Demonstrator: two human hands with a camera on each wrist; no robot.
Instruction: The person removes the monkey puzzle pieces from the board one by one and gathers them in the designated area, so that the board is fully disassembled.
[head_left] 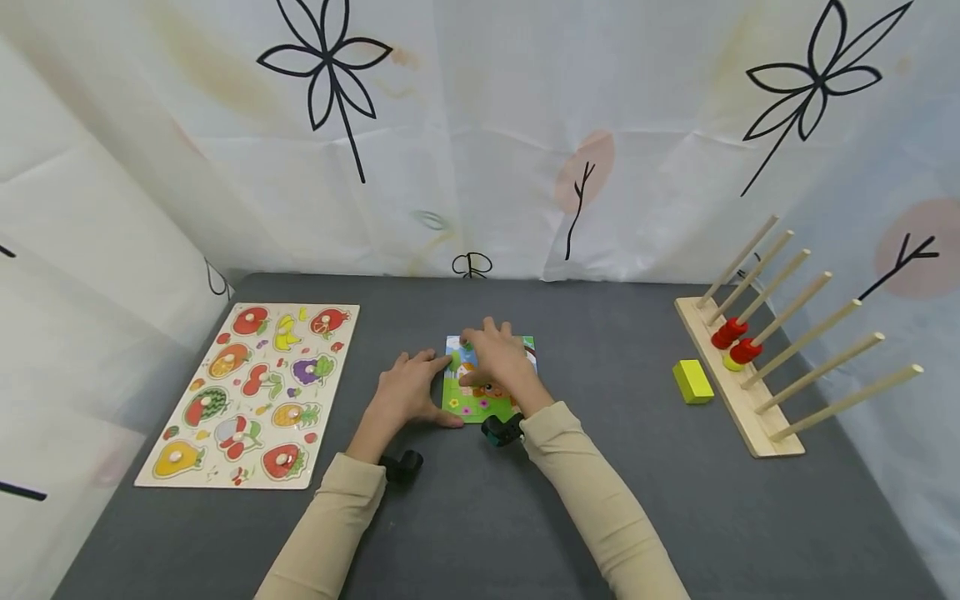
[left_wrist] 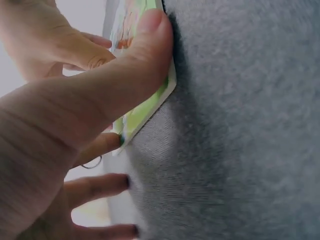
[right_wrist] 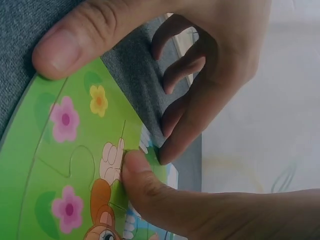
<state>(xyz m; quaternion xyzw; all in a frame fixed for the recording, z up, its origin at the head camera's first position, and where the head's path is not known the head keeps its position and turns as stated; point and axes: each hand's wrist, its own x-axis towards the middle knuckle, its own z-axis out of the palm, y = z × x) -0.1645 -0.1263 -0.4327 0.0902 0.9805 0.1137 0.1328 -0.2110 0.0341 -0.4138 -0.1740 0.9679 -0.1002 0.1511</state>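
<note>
A small jigsaw puzzle (head_left: pixel 468 407) lies flat, its picture showing green grass, flowers and a cartoon animal. My left hand (head_left: pixel 401 392) rests at its left side, fingers fairly straight. In the left wrist view the left thumb (left_wrist: pixel 150 45) lies along the puzzle's near edge, while the other fingers spread on the tabletop. From the right, my right hand (head_left: pixel 498 358) reaches over the puzzle and covers part of the picture. Its thumb (right_wrist: pixel 140 172) touches the picture surface in the right wrist view; the index fingertip is hidden there.
A fruit peg board (head_left: pixel 322 442) lies on the left of the grey table (head_left: pixel 465 517). On the right stands a wooden rack with pegs (head_left: pixel 772 433), carrying red beads (head_left: pixel 727 333) and a yellow one. Beside it is a yellow block (head_left: pixel 693 382). Printed curtains (head_left: pixel 480 167) enclose the table.
</note>
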